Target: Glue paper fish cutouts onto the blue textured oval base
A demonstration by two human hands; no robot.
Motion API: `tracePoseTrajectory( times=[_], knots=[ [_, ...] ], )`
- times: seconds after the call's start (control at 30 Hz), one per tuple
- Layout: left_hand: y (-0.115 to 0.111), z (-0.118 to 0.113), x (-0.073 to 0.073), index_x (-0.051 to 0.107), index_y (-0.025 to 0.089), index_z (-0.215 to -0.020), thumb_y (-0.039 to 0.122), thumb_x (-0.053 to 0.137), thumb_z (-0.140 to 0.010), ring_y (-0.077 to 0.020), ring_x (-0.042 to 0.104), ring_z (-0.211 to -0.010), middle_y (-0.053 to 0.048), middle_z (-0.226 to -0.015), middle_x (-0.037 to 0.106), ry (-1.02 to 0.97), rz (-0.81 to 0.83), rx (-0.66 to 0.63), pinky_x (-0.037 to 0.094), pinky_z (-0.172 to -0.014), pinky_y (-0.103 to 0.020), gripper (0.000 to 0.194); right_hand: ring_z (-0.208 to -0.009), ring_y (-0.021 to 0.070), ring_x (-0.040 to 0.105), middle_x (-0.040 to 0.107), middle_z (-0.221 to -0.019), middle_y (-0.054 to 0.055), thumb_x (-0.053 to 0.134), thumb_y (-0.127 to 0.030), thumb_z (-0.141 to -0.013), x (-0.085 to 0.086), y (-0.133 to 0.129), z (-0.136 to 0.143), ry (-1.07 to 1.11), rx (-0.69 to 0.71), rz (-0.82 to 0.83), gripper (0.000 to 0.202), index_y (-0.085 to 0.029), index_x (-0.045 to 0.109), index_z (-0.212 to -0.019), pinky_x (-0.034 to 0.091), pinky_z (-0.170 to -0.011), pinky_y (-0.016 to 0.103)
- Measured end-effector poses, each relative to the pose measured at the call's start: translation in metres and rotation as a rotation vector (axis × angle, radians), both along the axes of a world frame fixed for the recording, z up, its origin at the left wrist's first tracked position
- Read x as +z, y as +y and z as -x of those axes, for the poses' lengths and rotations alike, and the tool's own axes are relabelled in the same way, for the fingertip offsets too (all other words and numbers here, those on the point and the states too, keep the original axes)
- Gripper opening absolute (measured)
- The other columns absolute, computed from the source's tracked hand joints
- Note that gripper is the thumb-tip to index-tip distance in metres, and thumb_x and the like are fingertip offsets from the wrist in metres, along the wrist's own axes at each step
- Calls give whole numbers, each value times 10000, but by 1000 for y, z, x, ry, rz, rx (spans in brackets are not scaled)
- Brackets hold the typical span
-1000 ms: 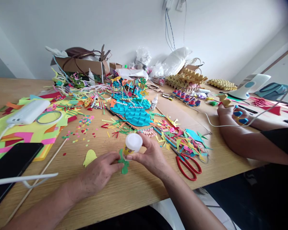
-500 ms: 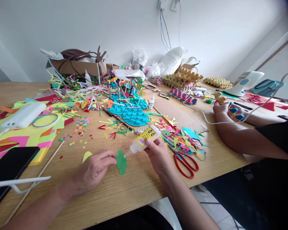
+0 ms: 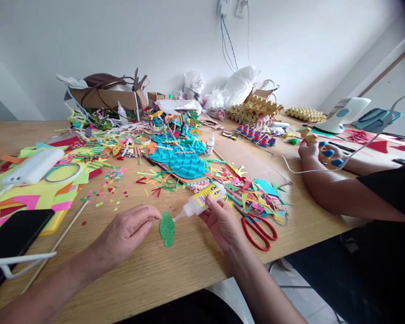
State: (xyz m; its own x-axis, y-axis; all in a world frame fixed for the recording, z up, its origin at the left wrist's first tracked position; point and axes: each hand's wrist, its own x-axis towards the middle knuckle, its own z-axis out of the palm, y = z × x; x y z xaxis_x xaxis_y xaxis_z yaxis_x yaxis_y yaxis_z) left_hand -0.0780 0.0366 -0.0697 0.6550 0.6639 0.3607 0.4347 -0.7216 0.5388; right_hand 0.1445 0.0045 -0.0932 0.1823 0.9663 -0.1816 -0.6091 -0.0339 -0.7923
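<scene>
A green paper fish cutout lies flat on the wooden table in front of me. My left hand is at its left edge, with the index fingertip touching or just beside the paper and the thumb apart below. In my right hand is a clear glue bottle with a yellow label, tilted down to the left. Its nozzle tip meets the right side of the fish. Red-handled scissors rest to the right of my right hand, partly among paper scraps.
Blue painted egg-carton pieces and a small white bottle stand behind. At left are coloured sheets, a tape roll, a black phone and a stick. A co-worker's hands hold a painted carton piece at right; a white cable crosses there.
My left hand has shifted slightly, its fingers loosening from the fish's edge and now covering the yellow paper piece. The glue nozzle stays at the fish's right side. The view has moved slightly.
</scene>
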Motion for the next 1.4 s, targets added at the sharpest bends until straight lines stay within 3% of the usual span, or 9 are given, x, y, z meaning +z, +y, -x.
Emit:
tracePoseTrajectory(
  times=[0.13,0.33,0.53,0.8,1.0,1.1,1.23,1.3,1.4],
  knots=[
    [4,-9,9,565,216,-985,224,467,-814,-168,623,-881,-25,-968,667,33,145,31,507,-767,-281,198,-757,165,633,677,-908,32,727,-319,-641,2,-3,2,-6,7,-32,303,-197,617,-895,503,-685,288],
    [10,-38,12,528,159,-1096,194,559,-753,-218,568,-1018,-82,-1111,615,157,164,-2,448,-876,-375,346,-782,162,624,666,-883,13,714,-265,-663,4,-9,4,-49,53,-82,323,-209,586,-953,498,-701,281],
    [16,-62,15,507,195,-1145,181,584,-760,-195,585,-972,-41,-1082,628,148,167,-106,456,-837,-325,394,-832,183,616,663,-908,24,691,-236,-689,9,-15,4,-136,93,-187,327,-206,557,-986,469,-773,315],
    [17,-73,20,474,194,-1190,190,620,-722,-218,599,-942,-56,-1102,624,233,234,-124,458,-770,-317,490,-892,190,601,650,-991,27,708,-239,-662,6,-17,-1,-106,95,-172,453,-225,522,-1074,447,-822,324],
    [17,-76,24,514,173,-1128,174,620,-719,-229,593,-939,-70,-1072,630,321,158,-128,447,-776,-322,423,-893,196,581,619,-995,30,716,-332,-640,5,-20,-14,-211,181,-141,467,-239,517,-1052,456,-787,346],
    [17,-75,25,541,154,-1069,159,627,-713,-231,589,-929,-70,-1021,639,356,93,-143,446,-780,-331,366,-815,169,562,594,-930,22,617,-449,-716,16,-19,-33,-489,278,-125,403,-224,512,-1034,460,-679,292],
    [15,-76,19,566,117,-984,160,652,-703,-248,576,-927,-93,-964,638,415,-12,-162,446,-791,-356,297,-578,110,463,530,-668,-28,598,-484,-720,46,-12,-51,-1255,453,-97,360,-190,543,-921,342,-494,214],
    [11,-78,16,569,109,-947,179,670,-699,-254,574,-907,-99,-935,638,427,-70,-168,448,-784,-367,277,-573,114,470,555,-682,-17,596,-478,-720,60,-8,-53,-1520,578,-106,352,-190,565,-921,333,-497,220],
    [6,-79,18,575,113,-878,190,672,-706,-240,580,-842,-79,-864,640,425,-127,-189,454,-765,-369,212,-661,143,528,612,-780,24,602,-449,-722,72,-3,-50,-1687,763,-183,343,-184,600,-938,369,-569,239]
  ],
)
